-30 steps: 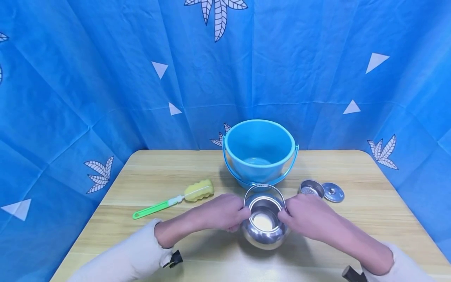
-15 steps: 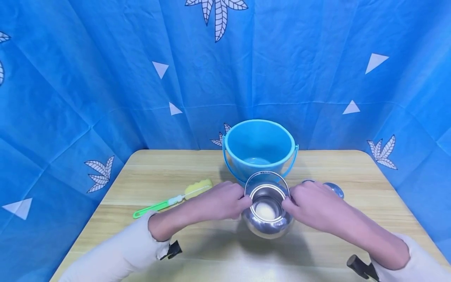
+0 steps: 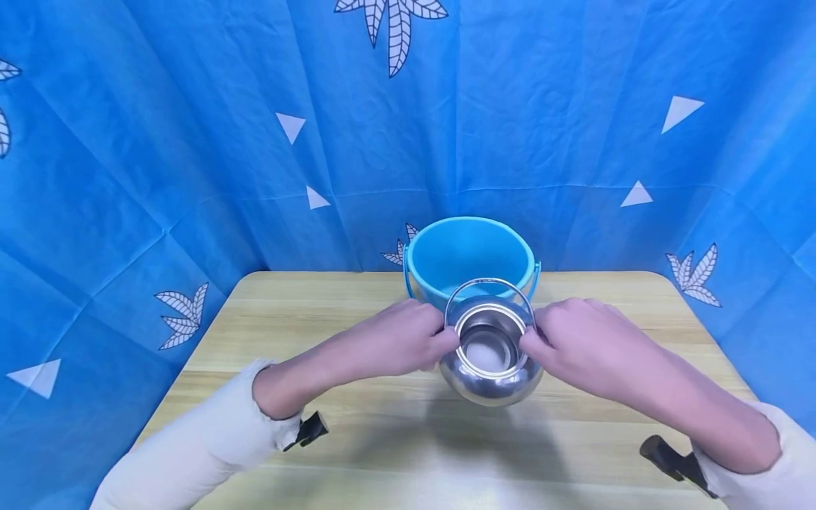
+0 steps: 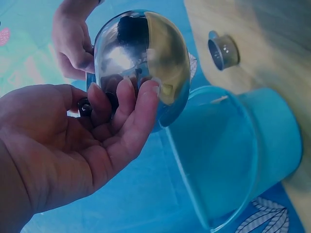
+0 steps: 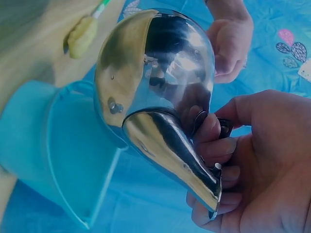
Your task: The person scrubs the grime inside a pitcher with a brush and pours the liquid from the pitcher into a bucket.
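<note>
A shiny stainless steel teapot (image 3: 491,388) is off the table, its lidless mouth turned towards the head camera and its bail handle (image 3: 489,280) raised. My left hand (image 3: 414,338) grips it at the left base of the handle, thumb at the rim. On the opposite side my right hand (image 3: 581,345) holds the other handle base. In the right wrist view, the curled fingers lie close to the spout (image 5: 170,150). Left-hand fingertips (image 4: 146,94) touch the rounded body in the left wrist view. Just behind the teapot stands a blue bucket (image 3: 468,248).
The wooden table (image 3: 306,312) ends at a blue patterned curtain (image 3: 542,127). A small perforated strainer (image 4: 224,51) stands on it in the left wrist view. The yellow sponge head of a brush (image 5: 82,36) shows in the right wrist view.
Both hands have raised the teapot off the table and moved it forward, towards the bucket. My arms now hide the brush, strainer and lid in the head view.
</note>
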The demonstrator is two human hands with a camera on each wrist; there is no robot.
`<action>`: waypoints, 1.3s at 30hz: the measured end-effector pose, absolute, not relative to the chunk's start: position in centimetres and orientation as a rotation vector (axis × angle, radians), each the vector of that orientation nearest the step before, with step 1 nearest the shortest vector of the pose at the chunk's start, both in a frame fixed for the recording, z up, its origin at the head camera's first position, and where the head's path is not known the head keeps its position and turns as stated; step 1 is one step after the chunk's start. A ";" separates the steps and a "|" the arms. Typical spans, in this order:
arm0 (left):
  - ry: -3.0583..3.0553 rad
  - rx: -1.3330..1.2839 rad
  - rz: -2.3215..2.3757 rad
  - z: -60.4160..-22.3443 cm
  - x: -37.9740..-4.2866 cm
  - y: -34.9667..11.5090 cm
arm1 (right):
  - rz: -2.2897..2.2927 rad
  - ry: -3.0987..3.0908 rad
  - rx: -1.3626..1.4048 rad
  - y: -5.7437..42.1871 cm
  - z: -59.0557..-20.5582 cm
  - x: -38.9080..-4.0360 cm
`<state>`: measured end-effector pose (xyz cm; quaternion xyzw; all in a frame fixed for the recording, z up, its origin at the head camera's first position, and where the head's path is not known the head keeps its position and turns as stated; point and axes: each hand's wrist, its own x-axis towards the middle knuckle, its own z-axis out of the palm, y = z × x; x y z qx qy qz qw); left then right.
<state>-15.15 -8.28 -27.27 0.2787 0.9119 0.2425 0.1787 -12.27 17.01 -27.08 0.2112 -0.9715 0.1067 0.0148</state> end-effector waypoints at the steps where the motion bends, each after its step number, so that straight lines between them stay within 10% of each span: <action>1: 2.587 0.794 0.684 -27.0 -15.2 -8.2 | 0.325 -3.021 0.656 17.0 -26.8 -12.3; 39: 3.068 0.868 0.605 -23.4 -22.5 -7.0 | 0.131 -3.010 0.514 15.0 -21.2 -18.9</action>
